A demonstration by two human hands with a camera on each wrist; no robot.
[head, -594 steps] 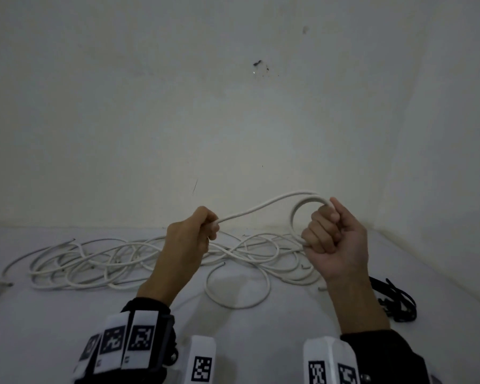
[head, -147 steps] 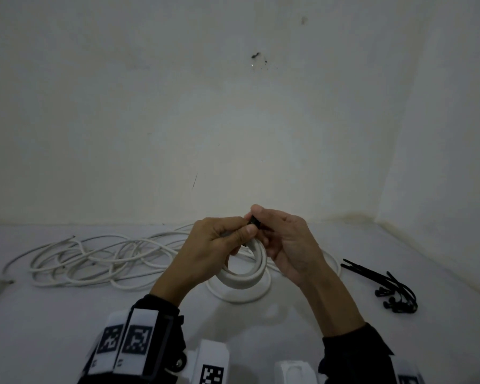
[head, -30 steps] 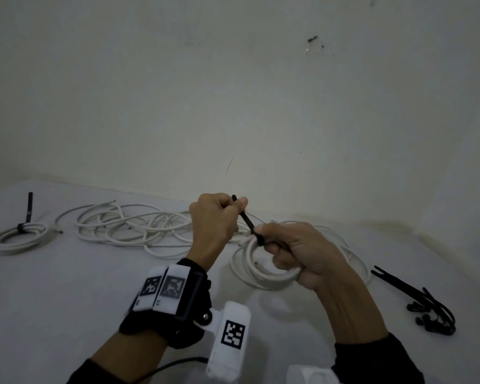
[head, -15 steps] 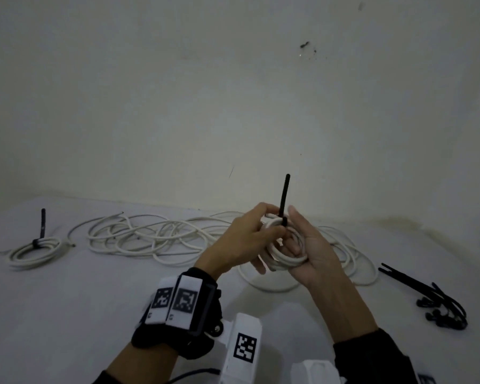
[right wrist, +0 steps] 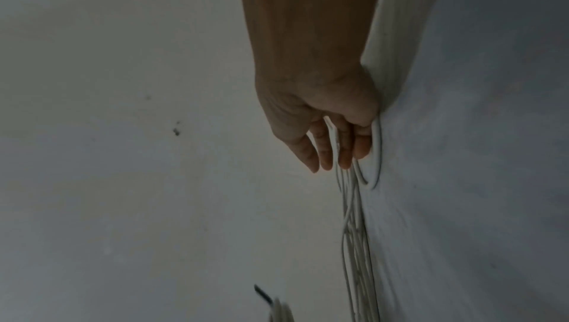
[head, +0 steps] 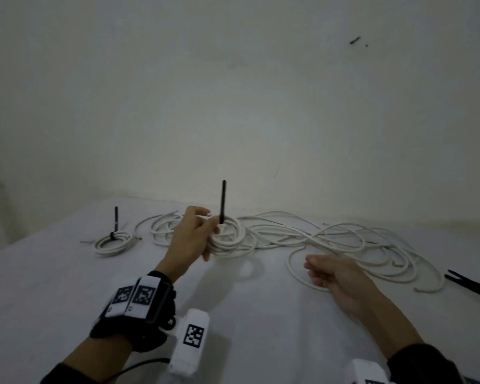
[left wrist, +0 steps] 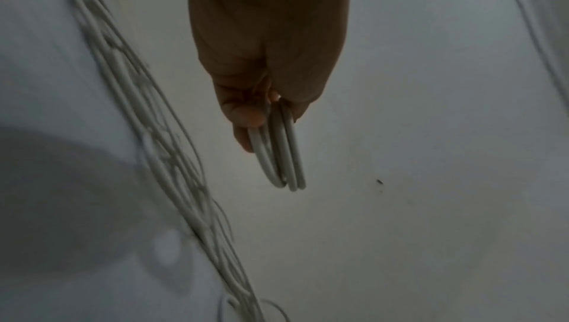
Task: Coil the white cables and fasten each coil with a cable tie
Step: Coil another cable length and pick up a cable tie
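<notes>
My left hand grips a small coil of white cable just above the table. A black cable tie wraps the coil, and its tail stands straight up. In the left wrist view the fingers curl round the coil's strands. My right hand lies open and empty, low over a loop of the loose white cables. In the right wrist view its straight fingers touch a cable loop.
An earlier tied coil lies at the left with its tie tail upright. Spare black cable ties lie at the far right edge. Walls close off the white table at the back.
My right hand has let go of the coil and dropped to the right onto the loose cables. The left hand alone now holds the tied coil, carried leftwards.
</notes>
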